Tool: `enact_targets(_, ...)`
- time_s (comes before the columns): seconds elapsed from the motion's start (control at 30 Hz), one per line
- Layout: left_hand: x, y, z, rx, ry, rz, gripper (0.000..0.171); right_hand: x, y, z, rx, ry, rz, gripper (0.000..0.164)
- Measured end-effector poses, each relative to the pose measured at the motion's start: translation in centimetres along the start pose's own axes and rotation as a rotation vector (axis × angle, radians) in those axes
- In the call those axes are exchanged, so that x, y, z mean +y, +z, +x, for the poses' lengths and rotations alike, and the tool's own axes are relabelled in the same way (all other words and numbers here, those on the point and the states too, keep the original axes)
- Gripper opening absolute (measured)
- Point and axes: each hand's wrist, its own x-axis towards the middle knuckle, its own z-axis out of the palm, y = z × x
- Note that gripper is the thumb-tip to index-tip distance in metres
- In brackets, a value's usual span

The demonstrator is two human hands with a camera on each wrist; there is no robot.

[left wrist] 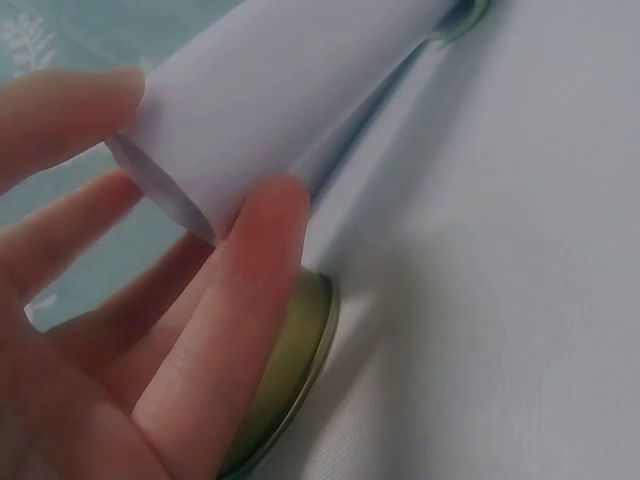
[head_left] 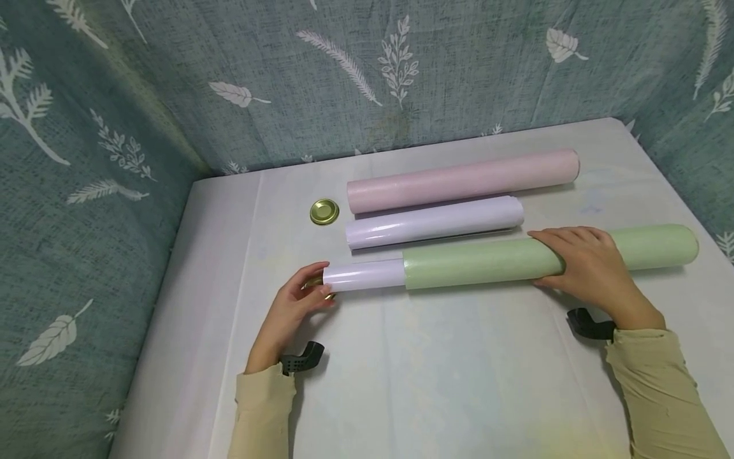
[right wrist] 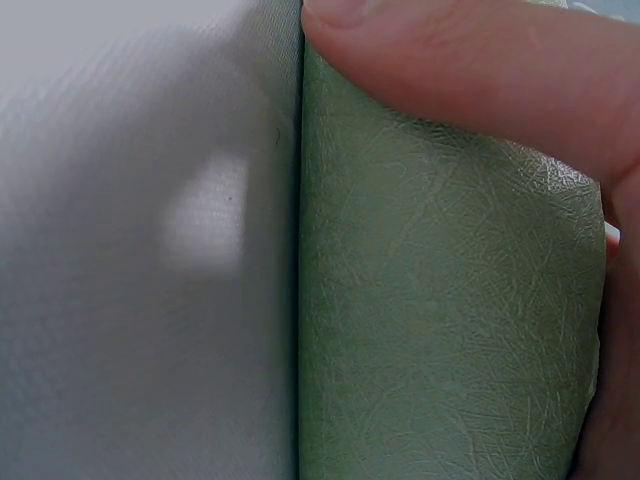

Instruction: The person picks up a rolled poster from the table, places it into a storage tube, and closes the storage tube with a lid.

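A pale lilac rolled sheet [head_left: 367, 275] sticks out of the left end of a green roll [head_left: 476, 262], its far part hidden inside. My left hand [head_left: 292, 306] pinches the lilac roll's free end, thumb on the near side and a finger on the far side, as the left wrist view shows around the roll's hollow end [left wrist: 165, 190]. A gold lid [left wrist: 300, 350] stands partly behind the left fingers, at the table surface. My right hand [head_left: 590, 268] grips the green roll right of its middle, thumb along the near side; the textured green surface [right wrist: 440, 290] fills much of the right wrist view.
Behind the green roll lie a second lilac roll [head_left: 436, 222] and a longer pink roll [head_left: 464, 181], roughly parallel to it. Another gold lid [head_left: 324, 211] lies flat left of them. A leaf-patterned curtain [head_left: 459, 70] borders the white table [head_left: 447, 382].
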Motion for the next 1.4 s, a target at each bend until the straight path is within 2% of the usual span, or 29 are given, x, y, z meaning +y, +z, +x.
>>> enact_targets(0.33,0.1,0.9,0.2,-0.052,0.004,-0.031,0.051,0.1,-0.1,-0.1,0.007,-0.003,-0.002,0.085)
enact_targets(0.67,0.3,1.4,0.2,-0.074,0.013,-0.007,0.05,0.1,-0.1,-0.1,0.017,-0.009,-0.003,0.084)
enact_targets(0.83,0.3,1.8,0.0,-0.092,-0.005,0.008,0.05,0.0,0.2,0.0,0.004,-0.008,0.003,0.085)
enact_targets(0.9,0.2,1.9,-0.1,-0.096,-0.013,0.009,0.049,-0.1,0.3,0.0,0.008,-0.015,0.006,0.085)
enact_targets(1.17,-1.6,2.2,0.7,-0.101,0.028,0.042,0.046,0.1,0.2,0.0,0.024,-0.027,-0.001,0.085)
enact_targets(1.4,-1.9,2.5,1.3,-0.129,0.058,0.077,0.047,0.2,0.1,0.0,0.025,-0.019,-0.007,0.085)
